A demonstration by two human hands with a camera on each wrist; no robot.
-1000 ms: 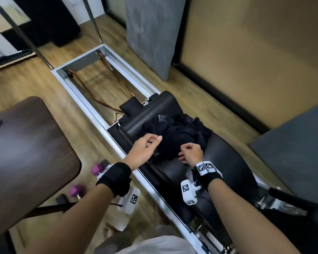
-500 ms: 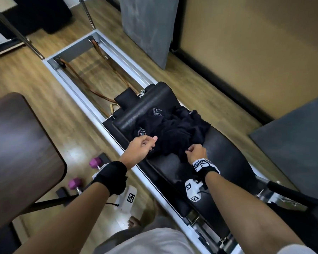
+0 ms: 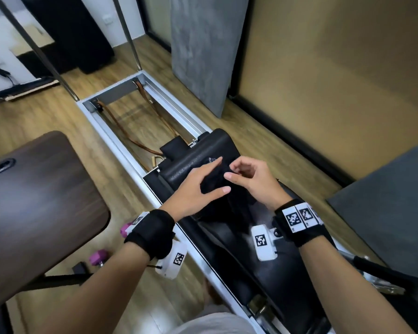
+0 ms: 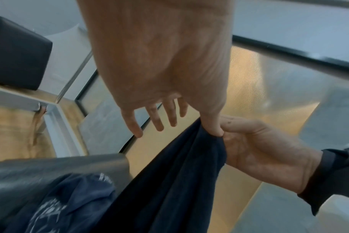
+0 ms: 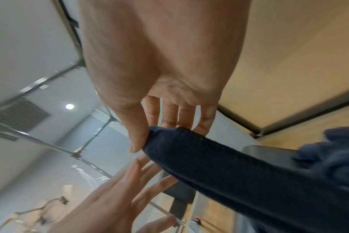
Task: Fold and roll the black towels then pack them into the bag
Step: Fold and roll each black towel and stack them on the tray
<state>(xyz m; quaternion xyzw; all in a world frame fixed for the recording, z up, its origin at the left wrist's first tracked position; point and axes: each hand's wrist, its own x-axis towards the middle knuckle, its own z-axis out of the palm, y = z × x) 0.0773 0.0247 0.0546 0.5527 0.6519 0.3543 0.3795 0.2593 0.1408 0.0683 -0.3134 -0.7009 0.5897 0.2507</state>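
Note:
A black towel [image 3: 228, 204] hangs in the air over the black padded carriage [image 3: 239, 251]. My right hand [image 3: 247, 174] pinches its top corner between thumb and fingers, as the right wrist view shows [image 5: 219, 165]. My left hand [image 3: 204, 179] is right beside it with fingers straight and spread; only its thumb touches the cloth [image 4: 179, 173] next to the right hand [image 4: 255, 146]. More dark towels [image 4: 50, 205], one with white print, lie crumpled on the pad below, also at the right edge of the right wrist view [image 5: 339, 149].
The carriage sits in a long silver metal frame [image 3: 121, 145] with brown straps on the wooden floor. A dark brown table [image 3: 34, 201] stands at the left, with purple dumbbells [image 3: 98, 257] beneath it. A grey panel [image 3: 203, 56] leans on the far wall; a grey mat [image 3: 384, 201] is at the right.
Both hands have risen from the towel pile and come together. The right hand has lifted one towel by its corner; the left hand's earlier pinch has opened into spread fingers.

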